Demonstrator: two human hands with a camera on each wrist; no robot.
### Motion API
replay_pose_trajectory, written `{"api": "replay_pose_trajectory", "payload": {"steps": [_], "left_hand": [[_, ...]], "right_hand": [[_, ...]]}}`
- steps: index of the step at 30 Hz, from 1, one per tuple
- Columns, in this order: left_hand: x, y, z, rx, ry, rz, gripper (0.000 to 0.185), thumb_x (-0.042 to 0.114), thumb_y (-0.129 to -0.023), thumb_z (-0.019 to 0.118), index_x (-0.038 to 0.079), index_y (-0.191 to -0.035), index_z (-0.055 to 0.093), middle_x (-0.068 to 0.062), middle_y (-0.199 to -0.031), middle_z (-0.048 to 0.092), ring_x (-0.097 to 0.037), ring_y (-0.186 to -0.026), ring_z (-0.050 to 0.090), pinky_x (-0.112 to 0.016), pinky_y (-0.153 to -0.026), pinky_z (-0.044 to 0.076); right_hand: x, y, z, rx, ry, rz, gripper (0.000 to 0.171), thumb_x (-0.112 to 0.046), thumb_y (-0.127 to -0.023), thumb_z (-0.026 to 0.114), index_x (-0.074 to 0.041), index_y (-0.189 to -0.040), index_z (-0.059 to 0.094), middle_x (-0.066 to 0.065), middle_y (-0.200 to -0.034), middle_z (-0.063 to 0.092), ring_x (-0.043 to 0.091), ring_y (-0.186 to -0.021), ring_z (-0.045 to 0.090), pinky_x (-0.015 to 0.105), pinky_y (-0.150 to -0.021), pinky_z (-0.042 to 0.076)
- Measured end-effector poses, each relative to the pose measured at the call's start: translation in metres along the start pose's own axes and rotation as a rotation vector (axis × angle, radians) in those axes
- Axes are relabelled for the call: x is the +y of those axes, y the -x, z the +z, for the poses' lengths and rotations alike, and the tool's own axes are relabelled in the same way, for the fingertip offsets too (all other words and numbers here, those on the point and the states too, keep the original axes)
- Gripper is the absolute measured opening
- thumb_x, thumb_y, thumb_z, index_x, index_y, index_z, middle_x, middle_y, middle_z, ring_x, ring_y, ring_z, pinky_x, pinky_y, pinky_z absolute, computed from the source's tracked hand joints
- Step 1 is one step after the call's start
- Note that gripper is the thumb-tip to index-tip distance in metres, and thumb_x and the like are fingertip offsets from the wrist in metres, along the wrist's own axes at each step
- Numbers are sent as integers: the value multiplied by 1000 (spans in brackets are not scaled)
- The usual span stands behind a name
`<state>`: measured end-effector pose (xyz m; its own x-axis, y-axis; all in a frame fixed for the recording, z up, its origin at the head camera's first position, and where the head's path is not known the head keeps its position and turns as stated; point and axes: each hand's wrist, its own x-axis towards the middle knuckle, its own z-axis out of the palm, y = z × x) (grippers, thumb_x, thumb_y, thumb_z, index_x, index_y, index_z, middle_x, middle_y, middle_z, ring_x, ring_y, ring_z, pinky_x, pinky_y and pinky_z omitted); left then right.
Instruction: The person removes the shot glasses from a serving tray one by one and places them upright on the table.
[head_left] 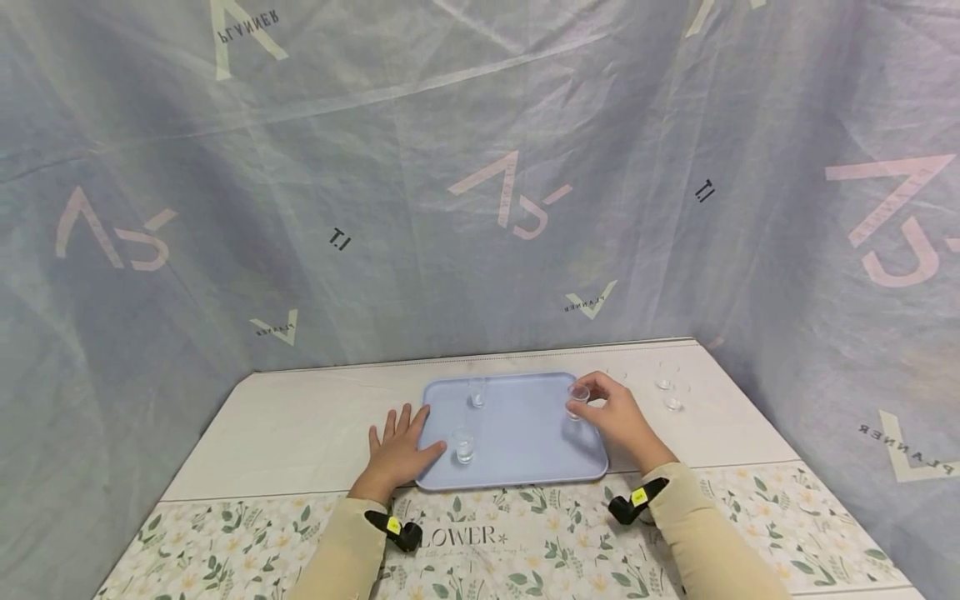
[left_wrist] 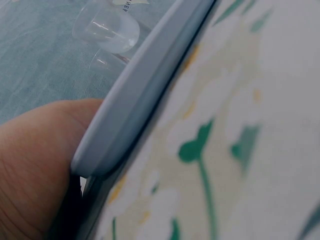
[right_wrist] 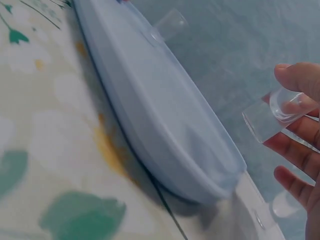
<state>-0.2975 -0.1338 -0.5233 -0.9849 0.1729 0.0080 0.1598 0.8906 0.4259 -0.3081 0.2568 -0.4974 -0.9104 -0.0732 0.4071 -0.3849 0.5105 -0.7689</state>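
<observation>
5 small glasses [head_left: 464, 446], 1 tray [head_left: 525, 433].

A thumb of the left hand [left_wrist: 35, 165] presses against the rounded rim of a pale blue plastic tray [left_wrist: 145, 95]. A small clear glass [left_wrist: 107, 30] stands inside it. A floral cloth [left_wrist: 240, 140] lies beside.

tray [head_left: 517, 433] mid-table; 2 glasses [head_left: 465, 447] on tray | 2 glasses [head_left: 670, 393] right of tray
</observation>
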Motion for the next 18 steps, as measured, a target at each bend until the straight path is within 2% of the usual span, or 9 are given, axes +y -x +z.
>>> {"api": "replay_pose_trajectory", "payload": {"steps": [6,10,18], "left_hand": [[1,1,0,-2,4,1,82,56,-97,57,16,-162,28,-21,-167,14,-46,-153,3,-72,-115,-4],[0,0,1,-10,4,-2,82,56,-97,56,17,-162,26,-20,-168,12,-45,-154,1,-71,-115,-5],[0,0,0,-9,7,0,82,56,-97,57,17,-162,26,-20,-168,12,-45,-153,1,-71,-114,-6]], "right_hand": [[11,-1,-14,62,19,43,26,-20,-86,83,-11,-105,68,6,-100,72,25,-94,66,39,-83,51],[18,0,-20,85,60,33,27,-21,-87,83,-10,-106,67,6,-99,72,24,-92,66,39,-83,51],[32,3,-31,139,87,46,28,-20,-86,82,-10,-108,67,5,-96,70,16,-86,62,25,-77,48]]}}
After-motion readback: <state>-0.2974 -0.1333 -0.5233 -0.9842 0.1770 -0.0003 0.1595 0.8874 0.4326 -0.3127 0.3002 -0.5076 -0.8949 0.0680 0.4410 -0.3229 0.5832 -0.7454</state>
